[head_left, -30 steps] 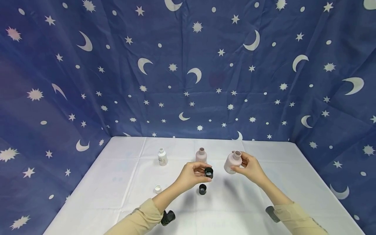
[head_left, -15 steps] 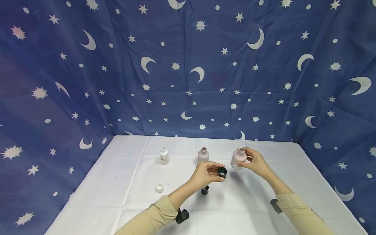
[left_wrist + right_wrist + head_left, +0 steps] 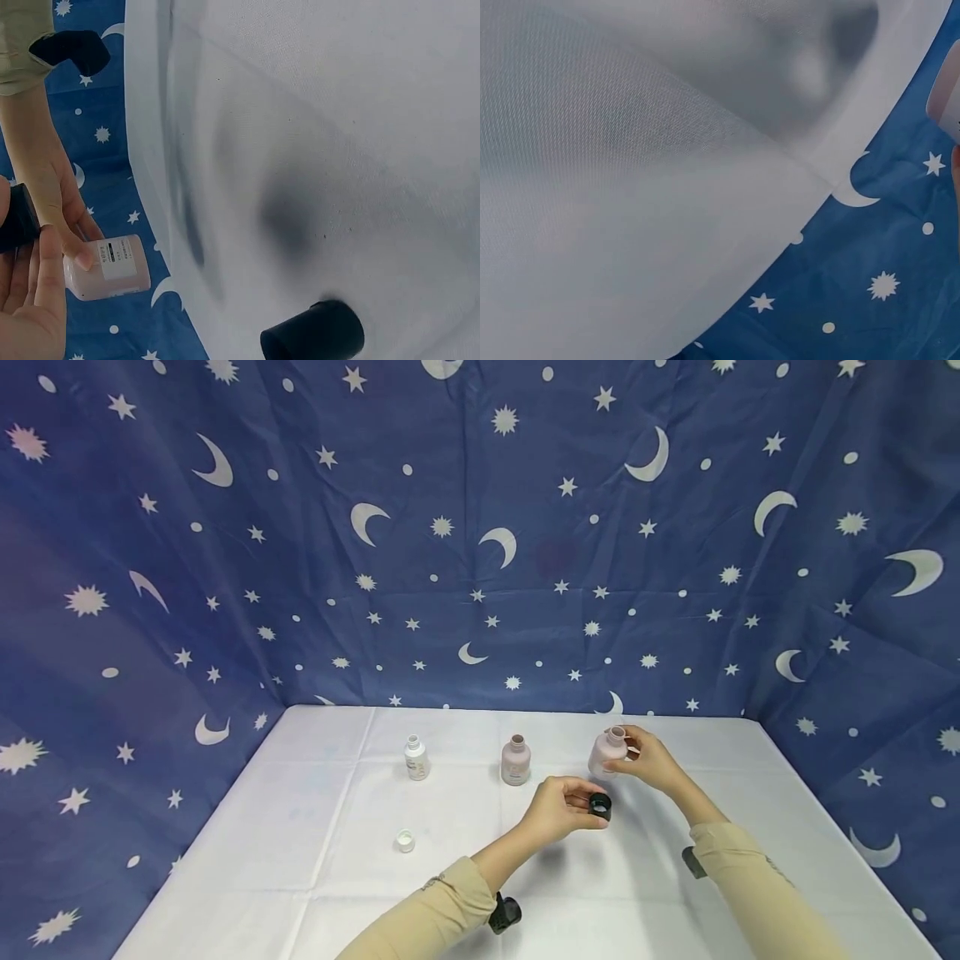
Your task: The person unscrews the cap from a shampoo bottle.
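My left hand (image 3: 558, 810) pinches a black screw cap (image 3: 600, 806), its hollow side facing the head camera. Above and beyond it, my right hand (image 3: 651, 764) grips an uncapped pale pink bottle (image 3: 608, 753) by its side, neck up and slightly tilted. Cap and bottle are apart. The left wrist view shows the held bottle's label (image 3: 118, 259) and another black cap (image 3: 315, 334) on the cloth; my left arm hides that cap in the head view. Only a sliver of the held bottle (image 3: 946, 97) enters the right wrist view.
A second pink bottle (image 3: 516, 761), open at the neck, stands mid-table. Left of it stands an uncapped white bottle (image 3: 416, 758), with a small white cap (image 3: 405, 841) lying nearer. White cloth (image 3: 247, 860) covers the table; a blue star-and-moon curtain (image 3: 480, 527) rises behind and at both sides.
My left hand has carried the black cap rightward, toward the bottle in my right hand. The held bottle has moved slightly right and away. The loose black cap has become hidden behind my left arm.
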`<state>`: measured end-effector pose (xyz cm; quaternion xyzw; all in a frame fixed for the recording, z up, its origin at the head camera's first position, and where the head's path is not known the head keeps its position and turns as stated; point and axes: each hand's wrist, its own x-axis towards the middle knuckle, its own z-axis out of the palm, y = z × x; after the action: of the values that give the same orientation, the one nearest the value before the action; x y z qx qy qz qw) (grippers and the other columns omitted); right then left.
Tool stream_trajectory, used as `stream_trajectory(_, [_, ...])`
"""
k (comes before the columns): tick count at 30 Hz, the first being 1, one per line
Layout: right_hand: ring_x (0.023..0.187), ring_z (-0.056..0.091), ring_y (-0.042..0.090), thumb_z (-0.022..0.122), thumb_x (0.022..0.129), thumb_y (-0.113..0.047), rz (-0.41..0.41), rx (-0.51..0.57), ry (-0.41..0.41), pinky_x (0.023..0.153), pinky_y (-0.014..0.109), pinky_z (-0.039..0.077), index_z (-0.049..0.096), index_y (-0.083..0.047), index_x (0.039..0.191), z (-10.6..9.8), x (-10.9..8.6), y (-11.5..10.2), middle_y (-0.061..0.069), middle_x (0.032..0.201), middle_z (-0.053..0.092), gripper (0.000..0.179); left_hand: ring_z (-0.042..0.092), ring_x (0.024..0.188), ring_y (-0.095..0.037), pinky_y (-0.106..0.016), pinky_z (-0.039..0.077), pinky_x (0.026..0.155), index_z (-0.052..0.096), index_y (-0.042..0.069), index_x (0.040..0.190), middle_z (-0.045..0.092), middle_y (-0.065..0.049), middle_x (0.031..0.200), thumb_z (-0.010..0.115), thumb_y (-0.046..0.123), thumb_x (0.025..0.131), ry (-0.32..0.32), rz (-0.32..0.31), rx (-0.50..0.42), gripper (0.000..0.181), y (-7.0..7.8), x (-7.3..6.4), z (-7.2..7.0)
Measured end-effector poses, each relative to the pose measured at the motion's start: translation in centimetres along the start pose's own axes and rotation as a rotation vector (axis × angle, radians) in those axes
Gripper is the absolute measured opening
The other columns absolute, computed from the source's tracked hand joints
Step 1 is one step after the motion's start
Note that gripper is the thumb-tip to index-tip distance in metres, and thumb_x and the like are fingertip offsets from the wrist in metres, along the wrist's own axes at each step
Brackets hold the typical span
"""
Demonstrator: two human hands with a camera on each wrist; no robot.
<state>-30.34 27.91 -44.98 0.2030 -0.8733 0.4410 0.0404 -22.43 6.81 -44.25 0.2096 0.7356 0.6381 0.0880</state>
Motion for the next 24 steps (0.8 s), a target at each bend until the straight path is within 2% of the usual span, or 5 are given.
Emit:
stream_trajectory(3, [0.109, 0.056, 0.045, 0.075, 0.077, -0.002, 0.025, -0.015, 0.013, 0.093, 0.050, 0.050, 0.046, 0.016, 0.125, 0.0, 0.2, 0.5, 0.033, 0.121, 0.054, 0.058, 0.069, 0.088, -0.034, -0.015, 0.056, 0.071, 0.068, -0.007, 0.102, 0.069, -0.025, 0.094, 0.077, -0.010, 0.069, 0.010, 0.013, -0.002, 0.034, -0.3, 0.3, 0.4])
stream_trajectory(10, [0.107, 0.056, 0.048, 0.075, 0.076, -0.001, 0.008, -0.050, -0.038, 0.093, 0.051, 0.050, 0.047, 0.020, 0.121, 1.4, 0.7, 2.2, 0.036, 0.117, 0.055, 0.057, 0.069, 0.089, -0.037, -0.017, 0.057, 0.070, 0.067, -0.008, 0.102, 0.069, -0.027, 0.095, 0.076, -0.013, 0.068, 0.034, -0.004, -0.031, 0.034, -1.8, 0.2, 0.6])
stream_trajectory(13, [0.107, 0.057, 0.048, 0.075, 0.076, -0.001, 0.029, -0.068, -0.049, 0.092, 0.052, 0.050, 0.048, 0.020, 0.120, 1.8, 0.6, 3.0, 0.036, 0.117, 0.056, 0.057, 0.068, 0.089, -0.039, -0.017, 0.057, 0.070, 0.067, -0.009, 0.101, 0.069, -0.027, 0.095, 0.075, -0.014, 0.069, 0.027, 0.002, -0.049, 0.034, -2.6, 0.4, 1.0])
stream_trajectory(17, [0.105, 0.059, 0.046, 0.075, 0.076, -0.003, 0.062, -0.109, -0.037, 0.090, 0.051, 0.052, 0.049, 0.019, 0.121, 1.3, 0.2, 4.0, 0.034, 0.115, 0.057, 0.056, 0.068, 0.090, -0.039, -0.018, 0.057, 0.070, 0.067, -0.009, 0.102, 0.069, -0.027, 0.095, 0.074, -0.015, 0.068, 0.014, 0.007, -0.071, 0.035, -3.1, 0.8, 2.2])
stream_trajectory(24, [0.101, 0.062, 0.043, 0.074, 0.076, 0.000, 0.042, -0.091, -0.022, 0.087, 0.047, 0.054, 0.049, 0.020, 0.120, 0.2, 0.0, 4.7, 0.035, 0.113, 0.058, 0.054, 0.069, 0.087, -0.037, -0.017, 0.057, 0.067, 0.067, -0.009, 0.100, 0.070, -0.026, 0.093, 0.075, -0.015, 0.067, 0.001, 0.014, -0.063, 0.034, -3.2, 1.1, 3.5])
